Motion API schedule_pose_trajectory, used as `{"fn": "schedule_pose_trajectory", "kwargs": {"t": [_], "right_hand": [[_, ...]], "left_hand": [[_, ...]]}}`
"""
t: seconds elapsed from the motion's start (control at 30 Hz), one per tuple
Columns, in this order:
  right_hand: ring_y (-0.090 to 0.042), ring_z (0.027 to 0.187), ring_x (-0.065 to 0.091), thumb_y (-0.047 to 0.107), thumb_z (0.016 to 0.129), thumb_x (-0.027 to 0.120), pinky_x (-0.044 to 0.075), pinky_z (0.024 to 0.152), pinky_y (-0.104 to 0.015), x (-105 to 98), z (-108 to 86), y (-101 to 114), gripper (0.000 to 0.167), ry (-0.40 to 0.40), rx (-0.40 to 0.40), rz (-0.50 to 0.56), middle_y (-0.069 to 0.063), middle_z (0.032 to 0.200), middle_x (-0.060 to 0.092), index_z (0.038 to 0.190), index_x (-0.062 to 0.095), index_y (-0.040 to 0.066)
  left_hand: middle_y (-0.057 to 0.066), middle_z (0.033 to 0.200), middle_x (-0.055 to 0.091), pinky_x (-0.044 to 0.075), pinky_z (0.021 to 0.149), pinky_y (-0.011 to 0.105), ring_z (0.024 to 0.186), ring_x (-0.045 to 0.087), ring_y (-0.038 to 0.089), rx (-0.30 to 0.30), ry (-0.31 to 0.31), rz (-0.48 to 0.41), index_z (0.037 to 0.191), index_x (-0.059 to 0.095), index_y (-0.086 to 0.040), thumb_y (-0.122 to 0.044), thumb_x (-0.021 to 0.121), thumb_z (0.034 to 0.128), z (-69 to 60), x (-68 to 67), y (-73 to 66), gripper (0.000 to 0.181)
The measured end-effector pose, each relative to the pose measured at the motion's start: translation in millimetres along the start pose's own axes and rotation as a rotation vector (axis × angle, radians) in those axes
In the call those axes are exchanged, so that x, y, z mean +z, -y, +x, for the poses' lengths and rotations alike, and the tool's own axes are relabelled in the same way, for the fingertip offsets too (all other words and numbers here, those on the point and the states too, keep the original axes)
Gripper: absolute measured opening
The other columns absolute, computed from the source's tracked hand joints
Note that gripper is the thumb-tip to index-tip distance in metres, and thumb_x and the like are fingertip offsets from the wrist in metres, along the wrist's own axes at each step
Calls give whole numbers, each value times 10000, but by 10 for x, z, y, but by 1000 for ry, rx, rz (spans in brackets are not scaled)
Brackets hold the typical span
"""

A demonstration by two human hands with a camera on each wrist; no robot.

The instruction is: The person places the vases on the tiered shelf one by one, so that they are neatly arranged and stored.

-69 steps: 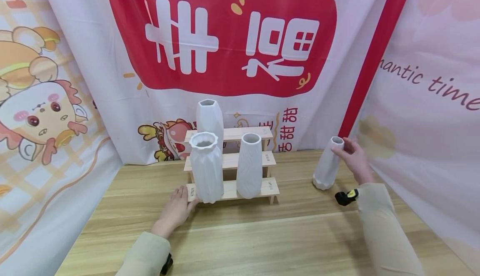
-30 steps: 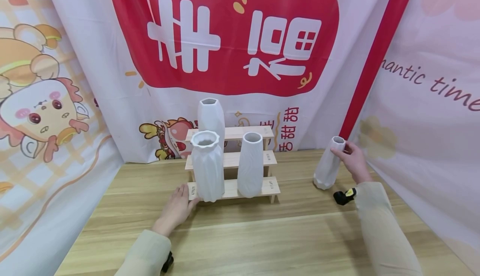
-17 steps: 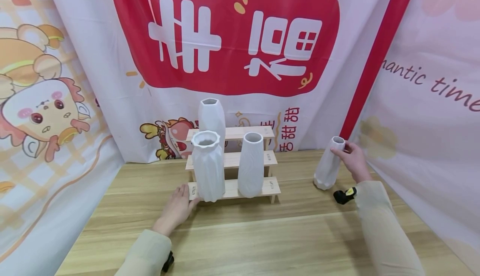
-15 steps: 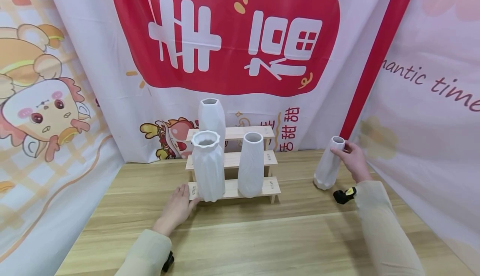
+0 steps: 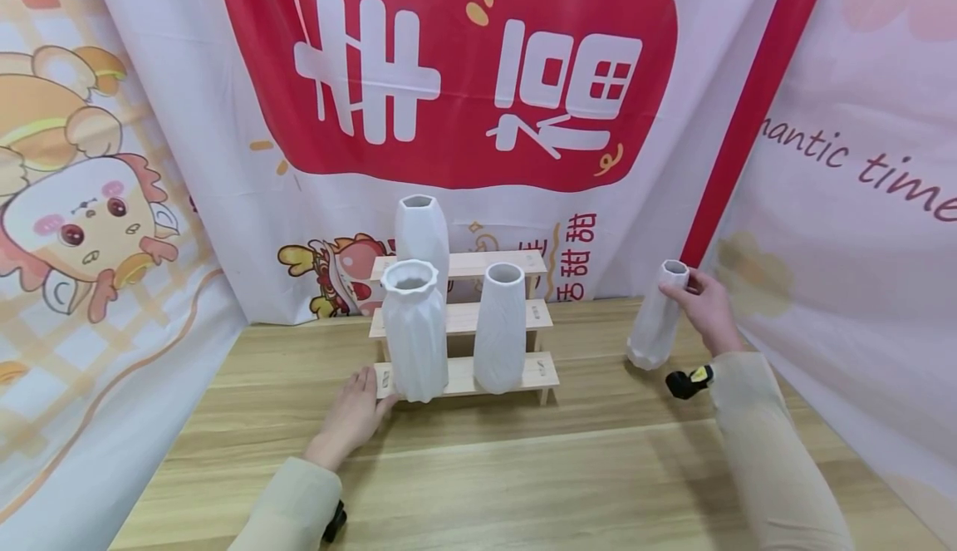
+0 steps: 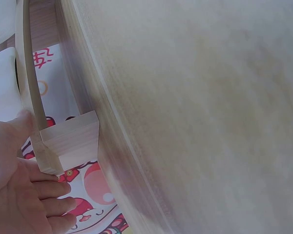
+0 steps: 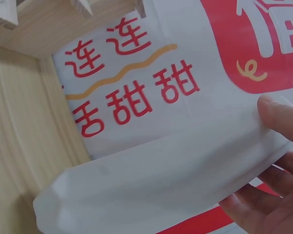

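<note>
A white tapered vase with a faceted base is near the table's right side, tilted slightly. My right hand grips its neck, thumb on one side and fingers on the other. In the right wrist view the same vase lies across the lower part. My left hand holds the left end of the lowest plank of a three-step wooden stand. In the left wrist view its thumb is on one side of the plank and the fingers lie at the other.
On the lowest step stand a pleated white vase and a smooth-rimmed white vase. Behind them a tall faceted vase stands higher on the stand. Printed cloth walls in the wooden table.
My right hand has moved the vase slightly upward in the head view, and its base has shifted a little too. The left hand and the stand stay put.
</note>
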State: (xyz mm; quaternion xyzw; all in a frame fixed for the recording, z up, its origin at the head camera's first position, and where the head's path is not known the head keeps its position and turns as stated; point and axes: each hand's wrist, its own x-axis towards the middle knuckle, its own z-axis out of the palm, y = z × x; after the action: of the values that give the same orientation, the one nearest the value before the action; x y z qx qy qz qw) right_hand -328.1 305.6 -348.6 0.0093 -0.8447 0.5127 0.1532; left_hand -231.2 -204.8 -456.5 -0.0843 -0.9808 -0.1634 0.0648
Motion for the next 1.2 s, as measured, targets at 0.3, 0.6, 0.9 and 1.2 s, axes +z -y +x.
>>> {"fn": "schedule_pose_trajectory", "kwargs": {"t": [0.3, 0.6, 0.9, 1.2], "right_hand": [[-168, 1010, 486, 319, 879, 625, 441, 848, -262, 8, 26, 199, 607, -18, -31, -16, -221, 1219, 510, 1321, 440, -52], [-302, 1100, 459, 390, 872, 612, 459, 868, -393, 43, 29, 430, 673, 33, 14, 22, -214, 1285, 467, 1363, 391, -14], [-311, 1132, 437, 505, 802, 641, 449, 850, -468, 86, 18, 684, 731, 74, 48, 54, -134, 1311, 454, 1378, 414, 117], [-293, 1117, 462, 530, 770, 660, 391, 940, -543, 188, -51, 949, 750, 80, 33, 16, -98, 1301, 473, 1377, 426, 156]], "left_hand": [[404, 1343, 267, 218, 1043, 547, 1244, 274, 506, -2, 9, -11, 1312, 258, 226, -289, 483, 962, 11, 6, 13, 662], [411, 1326, 289, 237, 1031, 555, 1229, 291, 515, 13, -21, -22, 1297, 284, 231, -326, 473, 962, 11, 28, 31, 677], [407, 1336, 278, 226, 1038, 551, 1238, 282, 510, 5, -9, -14, 1308, 266, 228, -297, 483, 961, 20, 25, 30, 666], [402, 1342, 274, 223, 1041, 549, 1243, 272, 509, 3, -8, -17, 1316, 265, 219, -300, 490, 957, 21, 31, 36, 670]]}}
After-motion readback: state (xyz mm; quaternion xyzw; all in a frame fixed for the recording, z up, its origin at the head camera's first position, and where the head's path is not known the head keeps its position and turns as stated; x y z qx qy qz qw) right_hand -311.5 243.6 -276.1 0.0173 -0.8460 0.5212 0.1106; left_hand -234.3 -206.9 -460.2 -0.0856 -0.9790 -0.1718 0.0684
